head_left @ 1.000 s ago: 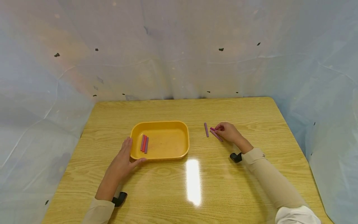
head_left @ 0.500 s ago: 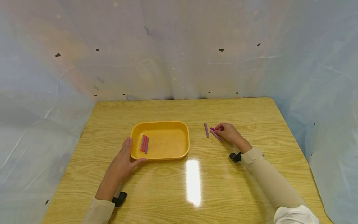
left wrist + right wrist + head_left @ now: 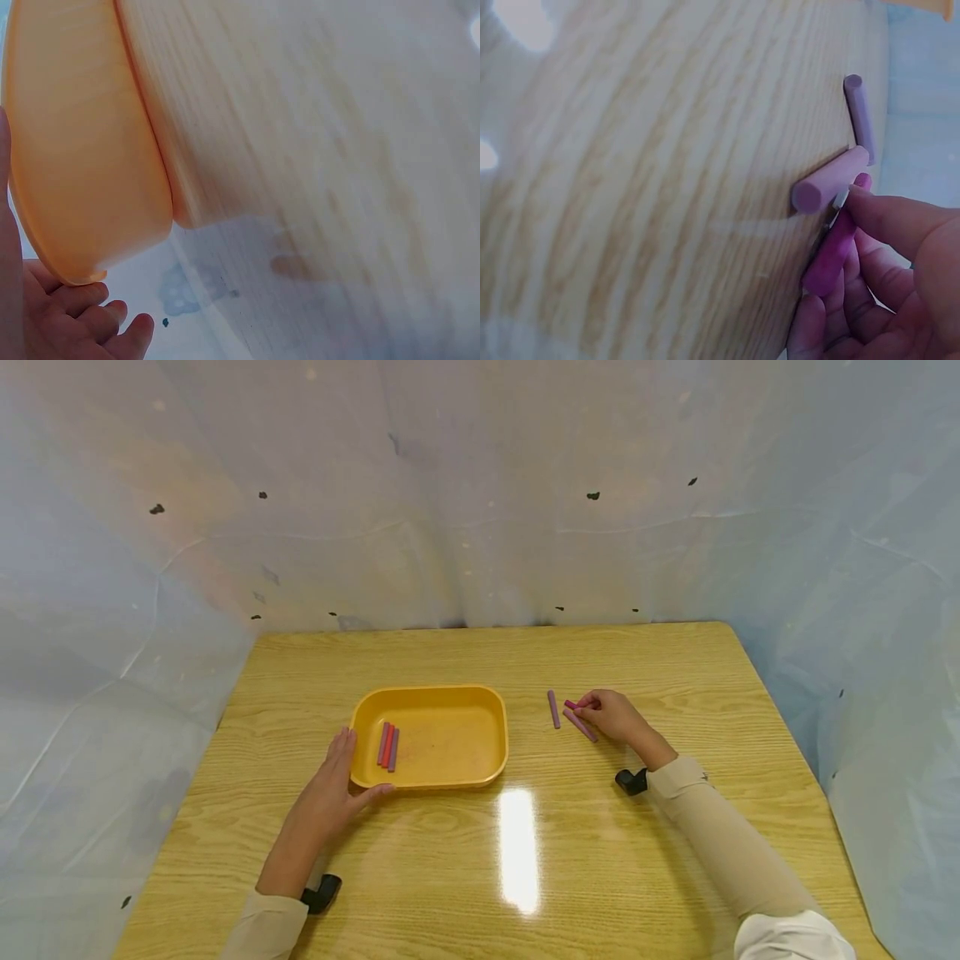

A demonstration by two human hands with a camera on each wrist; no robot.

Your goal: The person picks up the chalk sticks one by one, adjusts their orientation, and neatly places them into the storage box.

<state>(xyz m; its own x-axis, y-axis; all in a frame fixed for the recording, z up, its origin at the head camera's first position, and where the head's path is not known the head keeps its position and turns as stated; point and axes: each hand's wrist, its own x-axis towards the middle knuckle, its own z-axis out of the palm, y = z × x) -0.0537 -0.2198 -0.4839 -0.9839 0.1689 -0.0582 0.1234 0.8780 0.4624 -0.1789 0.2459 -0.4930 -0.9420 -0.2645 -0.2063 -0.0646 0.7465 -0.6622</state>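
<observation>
Your right hand (image 3: 612, 716) pinches the magenta stick (image 3: 829, 261); dragging it could roll the pink stick (image 3: 829, 181). Your left hand (image 3: 324, 797) spreads against the tray (image 3: 453, 743).

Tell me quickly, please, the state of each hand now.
Left hand: open, touching the yellow tray.
Right hand: closed, holding a magenta stick.

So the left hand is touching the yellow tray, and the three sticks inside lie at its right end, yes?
Not quite: in the head view, the three sticks lie toward the left end of the yellow tray. The left hand is touching it, as you say.
</observation>
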